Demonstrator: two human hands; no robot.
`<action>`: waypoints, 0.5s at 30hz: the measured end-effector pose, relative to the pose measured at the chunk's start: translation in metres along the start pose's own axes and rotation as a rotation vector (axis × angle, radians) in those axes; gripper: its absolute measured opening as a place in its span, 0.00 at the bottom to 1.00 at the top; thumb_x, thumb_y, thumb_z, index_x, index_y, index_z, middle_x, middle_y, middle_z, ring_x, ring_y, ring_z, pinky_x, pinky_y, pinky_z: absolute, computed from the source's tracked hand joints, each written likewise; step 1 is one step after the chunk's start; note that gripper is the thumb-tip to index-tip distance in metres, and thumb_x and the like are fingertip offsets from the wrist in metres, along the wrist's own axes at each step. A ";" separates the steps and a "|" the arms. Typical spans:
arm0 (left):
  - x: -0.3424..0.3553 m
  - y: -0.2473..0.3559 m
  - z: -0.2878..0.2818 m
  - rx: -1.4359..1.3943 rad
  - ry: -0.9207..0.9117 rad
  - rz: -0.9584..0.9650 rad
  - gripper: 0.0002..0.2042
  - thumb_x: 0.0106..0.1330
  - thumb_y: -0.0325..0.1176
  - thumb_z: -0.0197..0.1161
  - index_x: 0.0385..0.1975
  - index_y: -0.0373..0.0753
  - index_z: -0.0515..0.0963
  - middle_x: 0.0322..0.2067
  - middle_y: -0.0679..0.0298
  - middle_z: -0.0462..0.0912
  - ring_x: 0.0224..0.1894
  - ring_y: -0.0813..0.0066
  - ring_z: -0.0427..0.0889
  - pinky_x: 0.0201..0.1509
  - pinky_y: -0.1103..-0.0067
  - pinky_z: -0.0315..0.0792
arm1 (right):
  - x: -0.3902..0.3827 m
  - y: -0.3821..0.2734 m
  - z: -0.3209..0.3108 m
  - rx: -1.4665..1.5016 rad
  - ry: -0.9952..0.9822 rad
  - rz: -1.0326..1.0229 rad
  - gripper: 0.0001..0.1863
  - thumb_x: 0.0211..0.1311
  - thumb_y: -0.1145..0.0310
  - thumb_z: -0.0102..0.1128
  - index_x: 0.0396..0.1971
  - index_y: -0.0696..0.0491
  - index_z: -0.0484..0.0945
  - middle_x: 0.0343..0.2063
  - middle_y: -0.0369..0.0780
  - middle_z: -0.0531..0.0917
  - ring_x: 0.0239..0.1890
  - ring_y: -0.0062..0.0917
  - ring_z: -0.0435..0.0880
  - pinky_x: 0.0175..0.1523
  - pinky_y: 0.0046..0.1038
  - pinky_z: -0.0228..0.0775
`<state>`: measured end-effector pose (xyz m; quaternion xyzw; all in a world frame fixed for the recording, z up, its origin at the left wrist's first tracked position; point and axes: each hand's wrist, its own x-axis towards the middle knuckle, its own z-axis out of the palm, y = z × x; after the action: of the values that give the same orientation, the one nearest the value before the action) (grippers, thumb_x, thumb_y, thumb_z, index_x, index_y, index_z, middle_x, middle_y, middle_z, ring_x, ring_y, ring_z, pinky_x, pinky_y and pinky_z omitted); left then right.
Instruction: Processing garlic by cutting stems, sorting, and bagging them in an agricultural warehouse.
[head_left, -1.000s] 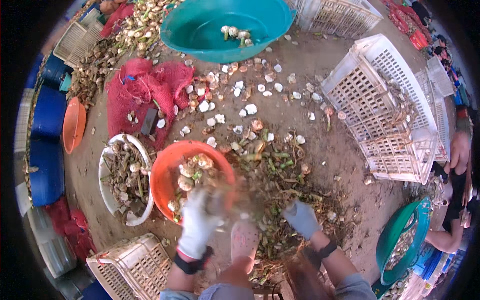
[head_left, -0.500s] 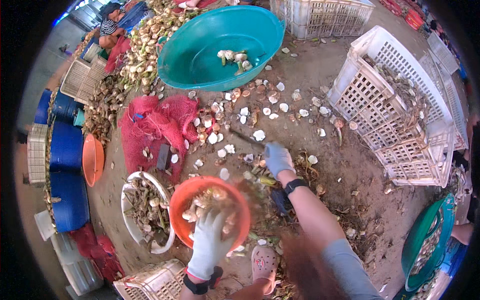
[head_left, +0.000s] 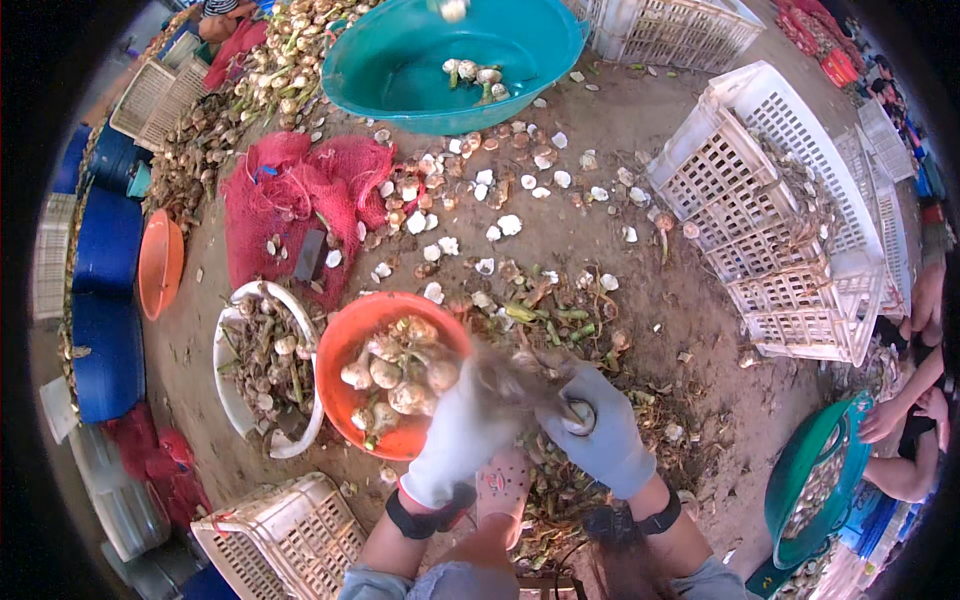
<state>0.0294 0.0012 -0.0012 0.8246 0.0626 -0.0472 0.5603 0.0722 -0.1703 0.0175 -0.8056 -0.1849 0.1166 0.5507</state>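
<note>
My left hand (head_left: 452, 445), in a pale glove, is closed beside the orange basin (head_left: 325, 395). It grips what looks like a garlic bulb with a dry brown stalk (head_left: 498, 382), badly smeared by motion. My right hand (head_left: 605, 432), gloved too, is wrapped round a knife whose round handle end (head_left: 578, 418) shows. The knife's blade is lost in the blur between my hands. Several garlic bulbs (head_left: 408, 398) lie in the orange basin. A whitish, blurred bulb (head_left: 453, 10) appears over the large teal tub (head_left: 370, 75), which holds a few trimmed bulbs (head_left: 470, 72).
A white bucket (head_left: 228, 385) of stalks and bulbs stands left of the basin. Red netting (head_left: 265, 200) and white scraps (head_left: 510, 224) lie on the ground. White crates (head_left: 720, 170) stand at right, another crate (head_left: 300, 515) near left. Someone's arms (head_left: 900, 420) reach by a green tub (head_left: 850, 420).
My left hand has come out of the orange basin with a bulb. My right hand has drawn back toward me, meeting the left. A blurred bulb now shows over the teal tub. The view has shifted.
</note>
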 end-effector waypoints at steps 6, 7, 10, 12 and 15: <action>-0.011 0.009 0.000 0.060 -0.110 -0.142 0.21 0.52 0.29 0.63 0.46 0.34 0.67 0.34 0.56 0.81 0.35 0.59 0.83 0.37 0.71 0.76 | -0.024 -0.003 -0.001 0.029 -0.039 0.093 0.09 0.47 0.75 0.64 0.25 0.56 0.72 0.29 0.42 0.78 0.31 0.29 0.77 0.37 0.27 0.69; -0.013 0.010 0.000 0.063 -0.054 -0.021 0.23 0.53 0.30 0.64 0.49 0.34 0.66 0.33 0.56 0.81 0.34 0.60 0.83 0.37 0.72 0.75 | -0.027 -0.003 0.000 0.119 -0.017 0.171 0.10 0.47 0.73 0.65 0.29 0.56 0.73 0.32 0.43 0.79 0.34 0.34 0.79 0.39 0.29 0.71; -0.019 0.012 0.002 -0.108 -0.093 -0.005 0.24 0.53 0.30 0.65 0.50 0.33 0.66 0.33 0.57 0.81 0.36 0.65 0.82 0.38 0.73 0.75 | -0.033 0.002 0.002 0.129 0.061 0.163 0.15 0.47 0.71 0.66 0.36 0.56 0.76 0.36 0.46 0.81 0.39 0.42 0.81 0.44 0.31 0.73; -0.021 0.012 0.004 -0.366 -0.080 0.040 0.26 0.52 0.30 0.66 0.51 0.33 0.66 0.35 0.54 0.81 0.38 0.65 0.82 0.41 0.73 0.75 | -0.036 0.006 0.002 -0.143 0.104 -0.077 0.15 0.48 0.70 0.67 0.37 0.56 0.76 0.35 0.45 0.81 0.37 0.40 0.82 0.42 0.31 0.73; -0.023 0.011 0.009 -0.041 -0.081 -0.140 0.30 0.50 0.31 0.67 0.53 0.33 0.64 0.39 0.49 0.78 0.43 0.63 0.80 0.44 0.74 0.73 | -0.038 0.011 0.003 0.042 0.051 0.116 0.16 0.49 0.69 0.67 0.37 0.57 0.76 0.32 0.44 0.80 0.34 0.39 0.82 0.42 0.31 0.73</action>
<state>0.0081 -0.0123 0.0084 0.8038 0.0981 -0.1184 0.5747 0.0391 -0.1875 0.0059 -0.8060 -0.1215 0.1316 0.5641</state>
